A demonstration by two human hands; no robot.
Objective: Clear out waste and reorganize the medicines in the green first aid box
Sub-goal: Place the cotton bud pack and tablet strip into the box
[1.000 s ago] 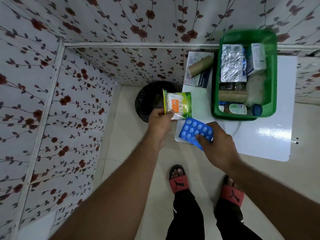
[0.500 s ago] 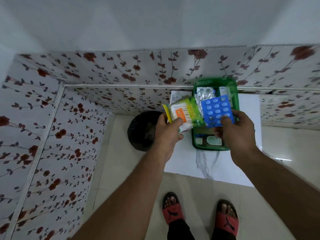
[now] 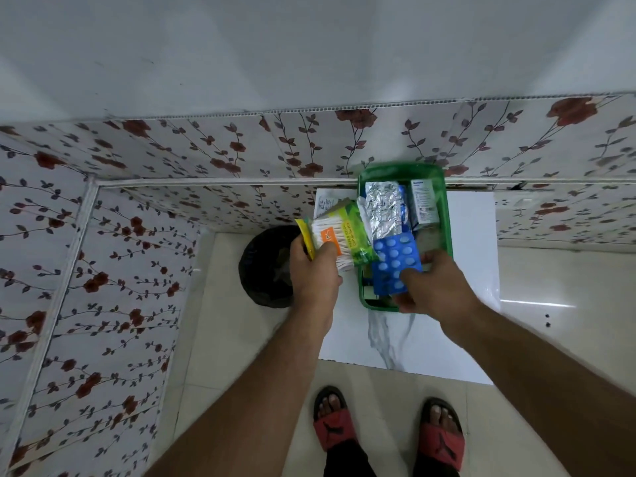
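Note:
The green first aid box (image 3: 445, 215) stands on a white table top (image 3: 471, 270) against the flowered wall. Inside it lie a silver foil blister strip (image 3: 383, 210) and a white and blue medicine carton (image 3: 424, 201). My left hand (image 3: 313, 273) grips a green and yellow pack of cotton swabs (image 3: 339, 241) just left of the box's rim. My right hand (image 3: 435, 284) holds a blue blister pack of pills (image 3: 395, 266) over the near half of the box, hiding what lies beneath.
A black waste bin (image 3: 266, 270) sits on the floor left of the table, below my left hand. White papers (image 3: 325, 203) lie on the table behind the swab pack. My feet in red sandals (image 3: 335, 428) stand on the tiled floor by the table's front edge.
The camera has tilted up and both hands have moved towards the box. The blue blister pack went from the table's front corner to over the box; the swab pack came alongside its left rim.

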